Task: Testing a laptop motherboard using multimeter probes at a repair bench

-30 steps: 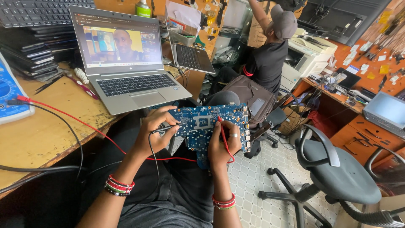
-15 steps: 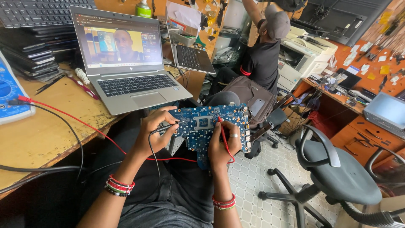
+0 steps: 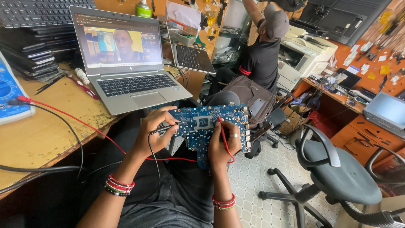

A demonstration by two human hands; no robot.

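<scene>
Fingers (image 3: 166,120) of the left hand (image 3: 154,133) curl round the left edge of a blue circuit board (image 3: 211,126) and pinch a black probe (image 3: 162,128), whose tip rests on the board's left part. Fingers of the right hand (image 3: 221,145) close on a red probe (image 3: 222,133), held upright with its tip on the board near a square metal socket at the centre; a ring shows on one finger. Neither hand is spread; each grips its probe firmly.

Circuit board: blue, roughly rectangular with a notched lower edge, studded with small solder points and silver ports along its right side. It is held above the person's lap, just off the front edge of the tabletop (image 3: 38,139), face up and slightly tilted.

Leads: a red wire (image 3: 76,118) and a black wire (image 3: 71,135) run from the probes across the tabletop toward a blue meter (image 3: 10,97) at far left.

Surroundings: an open silver laptop (image 3: 126,63) stands on the tabletop behind the board. Beaded bracelets (image 3: 119,185) circle both wrists. A grey swivel chair (image 3: 337,177) stands at right; another person in a cap (image 3: 263,50) reaches upward in the background.
</scene>
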